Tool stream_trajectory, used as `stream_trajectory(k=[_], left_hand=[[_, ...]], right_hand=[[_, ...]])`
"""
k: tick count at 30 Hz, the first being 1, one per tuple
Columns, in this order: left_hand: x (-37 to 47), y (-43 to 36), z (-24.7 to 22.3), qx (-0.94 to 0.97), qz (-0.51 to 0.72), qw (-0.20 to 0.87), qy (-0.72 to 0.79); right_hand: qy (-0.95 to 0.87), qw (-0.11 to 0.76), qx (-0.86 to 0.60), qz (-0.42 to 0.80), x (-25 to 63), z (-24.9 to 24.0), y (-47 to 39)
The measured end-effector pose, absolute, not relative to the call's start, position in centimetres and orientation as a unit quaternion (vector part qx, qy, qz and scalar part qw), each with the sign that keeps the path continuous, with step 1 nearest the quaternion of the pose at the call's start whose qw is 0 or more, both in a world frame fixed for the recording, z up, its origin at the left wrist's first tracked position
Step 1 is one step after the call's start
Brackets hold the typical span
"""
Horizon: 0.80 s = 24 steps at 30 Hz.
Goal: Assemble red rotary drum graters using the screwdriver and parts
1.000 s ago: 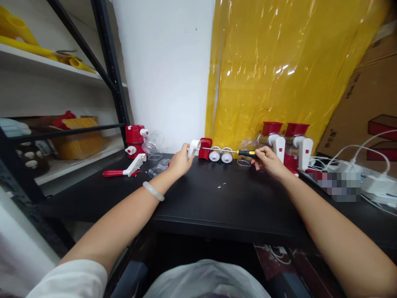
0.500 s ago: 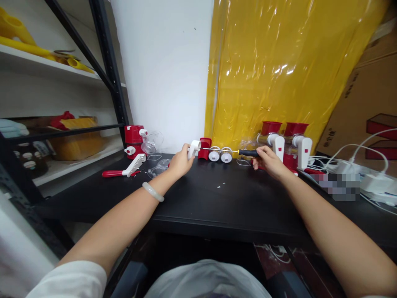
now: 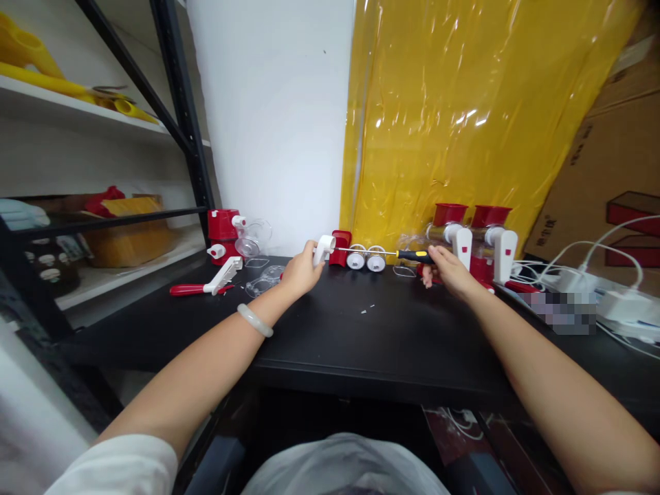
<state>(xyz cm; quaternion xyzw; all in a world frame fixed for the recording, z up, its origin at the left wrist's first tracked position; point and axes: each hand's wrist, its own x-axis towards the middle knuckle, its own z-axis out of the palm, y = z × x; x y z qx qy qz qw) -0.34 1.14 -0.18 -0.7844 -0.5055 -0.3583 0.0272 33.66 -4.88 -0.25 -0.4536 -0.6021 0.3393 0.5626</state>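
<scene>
My left hand (image 3: pixel 303 269) is closed around a white plastic crank part (image 3: pixel 324 249), held up above the black table. Its round hollow end faces right. In my right hand (image 3: pixel 446 267) is a screwdriver (image 3: pixel 411 255) with a black and yellow handle, lying level and pinched at the handle's end. Its thin shaft runs left, and the tip meets the round end of the white part; whether it sits on a screw is hidden. Behind the shaft are a red plastic piece (image 3: pixel 341 249) and two clear drums with white ends (image 3: pixel 376 259).
On the left lie a red grinder body (image 3: pixel 223 234), a red-handled white crank (image 3: pixel 206 283) and clear plastic parts (image 3: pixel 265 278). Two red and white grinders (image 3: pixel 492 237) stand at right, beside white cables and chargers (image 3: pixel 619 295). White scraps (image 3: pixel 365 311) lie mid-table. A black-framed shelf (image 3: pixel 180 103) stands left.
The screwdriver handle has turned about its axis, so a yellow patch now faces up. Both hands stay nearly in place.
</scene>
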Motion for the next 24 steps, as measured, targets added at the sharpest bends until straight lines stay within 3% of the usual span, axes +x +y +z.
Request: stream_trajectory(k=[8,15,19,24], left_hand=[[-0.3,1.03,-0.03,-0.783,-0.349,0.025,-0.515],[-0.33,1.23,-0.12,-0.781,-0.357,0.027,-0.512],[-0.42,1.37,-0.09,-0.78,-0.359,0.025,-0.512],[-0.39,1.38,-0.26,-0.784,-0.353,0.023,-0.51]], right_hand=[[-0.59,0.587,-0.426,0.354,33.37,-0.09,-5.06],[-0.614,0.535,-0.473,0.336,34.19,-0.61,-4.43],[-0.584,0.578,-0.42,0.385,33.97,-0.71,-4.38],[-0.591,0.601,-0.409,0.349,33.58,-0.18,-4.97]])
